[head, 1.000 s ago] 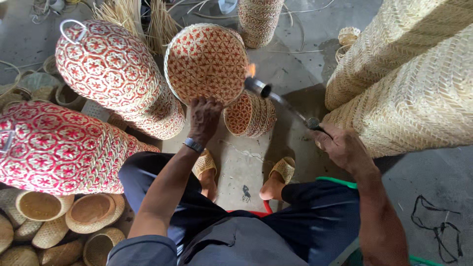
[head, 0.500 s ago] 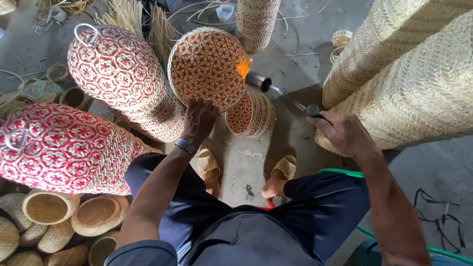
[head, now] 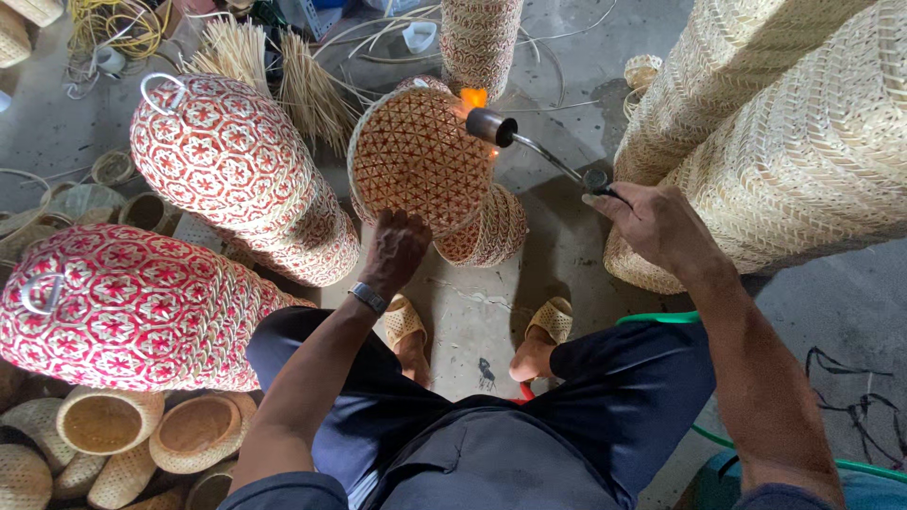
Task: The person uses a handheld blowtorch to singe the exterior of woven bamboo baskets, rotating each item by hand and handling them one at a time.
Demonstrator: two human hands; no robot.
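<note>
My left hand (head: 395, 247) grips the lower rim of a round woven basket piece (head: 420, 161) with a red and tan star pattern, held up on edge in front of me. My right hand (head: 655, 225) holds a gas torch (head: 537, 149) by its thin metal stem. The torch's nozzle sits at the basket's upper right edge, and an orange flame (head: 473, 97) burns against the weave there. A second small patterned basket (head: 491, 231) stands on the floor just behind the held one.
Two large red-and-white woven lanterns (head: 231, 170) (head: 123, 312) lie at my left. Tall pale woven columns (head: 784, 132) rise at the right. Small tan baskets (head: 104, 425) are piled at lower left. A green hose (head: 661, 319) curls by my right leg. Straw bundles (head: 283, 76) lie behind.
The torch nozzle and flame have moved left and up along the basket's upper right edge. My left hand has kept its grip on the basket's rim.
</note>
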